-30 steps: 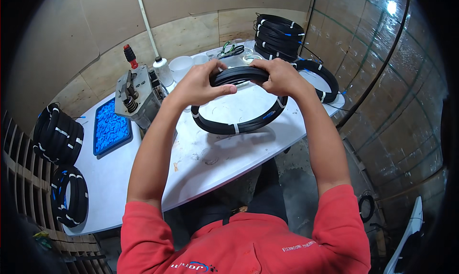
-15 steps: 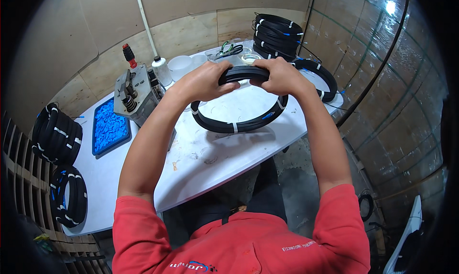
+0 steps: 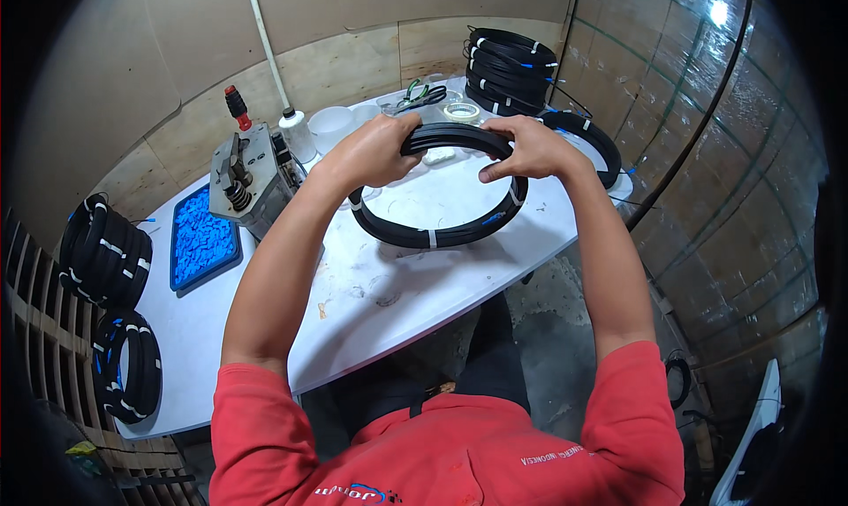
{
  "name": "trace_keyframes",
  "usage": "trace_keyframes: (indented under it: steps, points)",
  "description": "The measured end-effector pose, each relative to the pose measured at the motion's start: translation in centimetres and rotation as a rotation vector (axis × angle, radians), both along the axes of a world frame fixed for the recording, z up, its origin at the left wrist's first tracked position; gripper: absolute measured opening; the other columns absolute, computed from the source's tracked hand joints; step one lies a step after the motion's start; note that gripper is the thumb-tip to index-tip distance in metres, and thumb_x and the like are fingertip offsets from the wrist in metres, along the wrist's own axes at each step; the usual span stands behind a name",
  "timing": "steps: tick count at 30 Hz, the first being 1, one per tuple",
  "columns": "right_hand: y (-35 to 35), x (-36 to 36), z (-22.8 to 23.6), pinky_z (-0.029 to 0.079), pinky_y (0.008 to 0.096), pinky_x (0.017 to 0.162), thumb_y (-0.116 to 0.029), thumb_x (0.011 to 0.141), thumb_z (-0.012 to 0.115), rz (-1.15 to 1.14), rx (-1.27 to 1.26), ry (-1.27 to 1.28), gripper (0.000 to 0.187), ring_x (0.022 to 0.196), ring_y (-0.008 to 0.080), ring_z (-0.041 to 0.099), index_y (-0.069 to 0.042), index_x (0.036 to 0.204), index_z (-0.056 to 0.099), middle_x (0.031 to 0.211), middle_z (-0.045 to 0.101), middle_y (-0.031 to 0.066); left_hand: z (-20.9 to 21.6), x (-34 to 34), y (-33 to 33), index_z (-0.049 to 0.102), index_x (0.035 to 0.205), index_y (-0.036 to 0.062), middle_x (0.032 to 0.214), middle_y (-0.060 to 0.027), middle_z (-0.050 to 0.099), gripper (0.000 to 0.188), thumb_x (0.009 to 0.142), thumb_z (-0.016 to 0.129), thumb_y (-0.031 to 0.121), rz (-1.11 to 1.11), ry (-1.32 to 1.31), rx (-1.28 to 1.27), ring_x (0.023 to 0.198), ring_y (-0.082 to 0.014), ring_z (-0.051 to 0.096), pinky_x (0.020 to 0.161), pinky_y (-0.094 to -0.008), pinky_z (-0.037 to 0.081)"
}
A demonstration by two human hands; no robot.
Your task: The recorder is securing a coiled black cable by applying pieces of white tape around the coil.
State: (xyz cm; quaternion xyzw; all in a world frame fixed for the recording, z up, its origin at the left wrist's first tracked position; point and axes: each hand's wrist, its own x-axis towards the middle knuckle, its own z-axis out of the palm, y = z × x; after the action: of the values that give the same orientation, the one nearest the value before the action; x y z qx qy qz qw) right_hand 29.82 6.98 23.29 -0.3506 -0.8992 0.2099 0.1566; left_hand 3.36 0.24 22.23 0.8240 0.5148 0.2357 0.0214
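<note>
White surface (image 3: 389,281): coil stack (image 3: 511,68) near far right corner, leftward way blocked by metal machine (image 3: 256,166) toward far edge.
Black coil (image 3: 468,233) is held tilted above middle; could be tipped or dropped, being only loosely cupped by part-open right grip (image 3: 532,146); far side is clasped by left grip (image 3: 382,148).

The left hand (image 3: 375,150) hides part of the black coil (image 3: 433,238) at ten o'clock, the right hand (image 3: 537,147) at two; the red shirt (image 3: 442,453) is cut off at six.
</note>
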Motion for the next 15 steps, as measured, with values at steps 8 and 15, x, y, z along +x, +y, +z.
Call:
trace_keyframes:
  steps: [8, 15]
  points:
    - [0.6, 0.4, -1.8, 0.047, 0.0322, 0.074, -0.032, 0.070, 0.088, -0.049, 0.106, 0.171, 0.054, 0.075, 0.0191, 0.058, -0.004, 0.112, 0.070, 0.080, 0.066, 0.0057, 1.0, 0.6, -0.3, 0.059, 0.090, -0.0023, 0.077, -0.0237, 0.066, 0.026, 0.086, 0.072, 0.020, 0.036, -0.032, -0.068, 0.072, -0.0411, 0.064, 0.067, -0.0463, 0.049]
    - [2.4, 1.1, -2.0, 0.046, 0.0278, 0.073, -0.027, 0.073, 0.088, 0.041, -0.160, 0.115, 0.051, 0.077, 0.0096, 0.056, -0.006, 0.115, 0.068, 0.084, 0.065, -0.0017, -0.3, 0.4, 0.8, 0.059, 0.093, -0.0026, 0.074, -0.0214, 0.064, 0.023, 0.087, 0.071, 0.016, -0.081, -0.065, 0.054, 0.067, -0.0372, 0.062, 0.064, -0.0439, 0.048]
